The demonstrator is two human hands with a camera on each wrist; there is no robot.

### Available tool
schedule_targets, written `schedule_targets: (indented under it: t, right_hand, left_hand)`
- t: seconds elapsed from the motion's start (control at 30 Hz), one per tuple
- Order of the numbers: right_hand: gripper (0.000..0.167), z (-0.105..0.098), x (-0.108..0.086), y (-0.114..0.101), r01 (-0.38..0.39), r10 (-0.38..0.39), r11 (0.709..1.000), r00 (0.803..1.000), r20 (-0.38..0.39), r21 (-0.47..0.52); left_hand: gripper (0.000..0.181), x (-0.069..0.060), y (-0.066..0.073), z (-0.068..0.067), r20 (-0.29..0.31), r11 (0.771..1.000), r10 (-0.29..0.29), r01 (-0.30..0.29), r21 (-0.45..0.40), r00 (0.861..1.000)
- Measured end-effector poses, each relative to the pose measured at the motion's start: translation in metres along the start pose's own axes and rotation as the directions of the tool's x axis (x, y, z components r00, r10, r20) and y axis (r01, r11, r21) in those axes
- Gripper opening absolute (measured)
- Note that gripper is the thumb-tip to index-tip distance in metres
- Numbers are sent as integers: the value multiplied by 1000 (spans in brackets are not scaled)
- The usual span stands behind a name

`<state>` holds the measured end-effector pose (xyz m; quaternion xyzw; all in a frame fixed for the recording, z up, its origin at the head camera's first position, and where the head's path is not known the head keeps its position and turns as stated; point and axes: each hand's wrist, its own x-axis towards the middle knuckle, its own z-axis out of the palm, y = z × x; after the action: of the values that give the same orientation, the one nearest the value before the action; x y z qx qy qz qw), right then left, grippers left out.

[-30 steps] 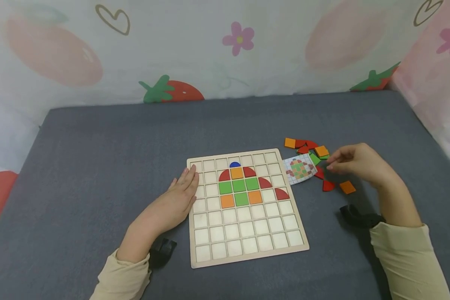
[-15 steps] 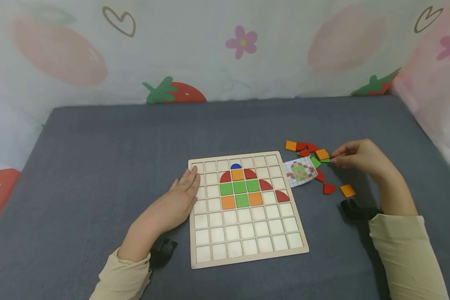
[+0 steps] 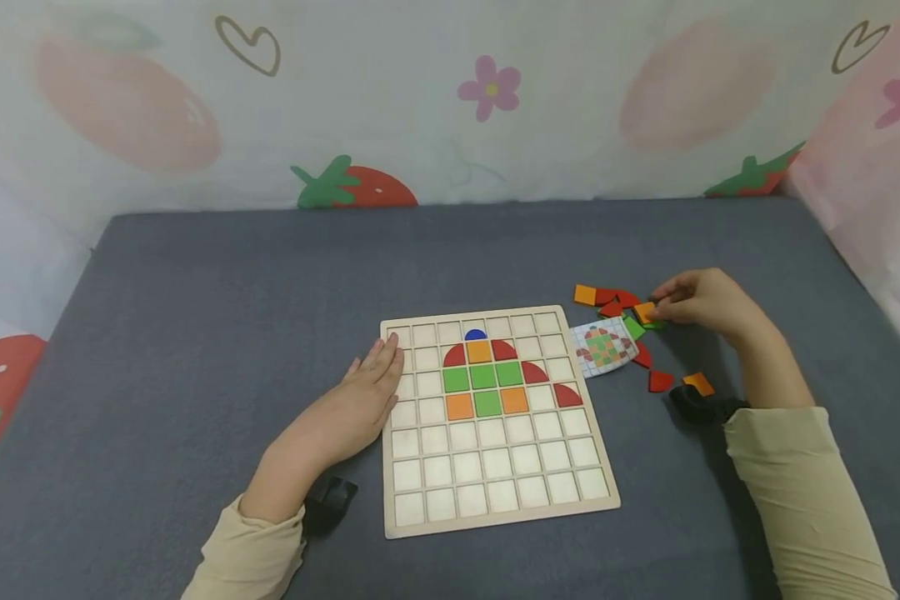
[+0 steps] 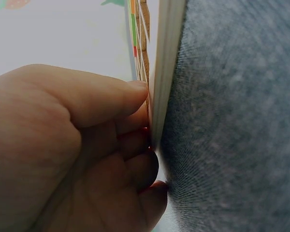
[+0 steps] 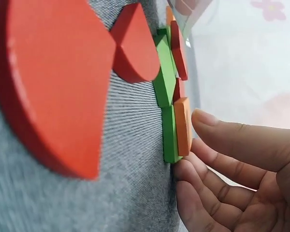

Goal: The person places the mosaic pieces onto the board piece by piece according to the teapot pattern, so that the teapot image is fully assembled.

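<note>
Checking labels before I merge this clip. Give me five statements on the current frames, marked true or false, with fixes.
1. The left grip touches the left edge of the grid board. True.
2. The blue piece sits in the board's bottom row. False: it is in the top row.
3. The right grip is over the middle of the board. False: it is right of the board, at a loose orange square that lies on a green piece.
4. Four green squares lie on the board. True.
5. The pattern card lies left of the board. False: it lies at the right side.
</note>
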<state>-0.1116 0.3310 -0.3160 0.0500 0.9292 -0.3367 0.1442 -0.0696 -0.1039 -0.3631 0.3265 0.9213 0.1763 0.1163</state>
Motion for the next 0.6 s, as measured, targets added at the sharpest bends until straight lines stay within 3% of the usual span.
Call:
schedule_targets:
  t: [0.27,0.6]
  right_hand:
    - [34,1,1,0,1,-1,999,1000,4,-38]
    - [34,3,-3,0,-14,14,1000,1000,-19,-17]
  left_hand:
    - [50,1,-1,2,3,1000,-10,10,-12,1000]
    - [50,1,-1,2,-6,1000,-6,6,5,1000]
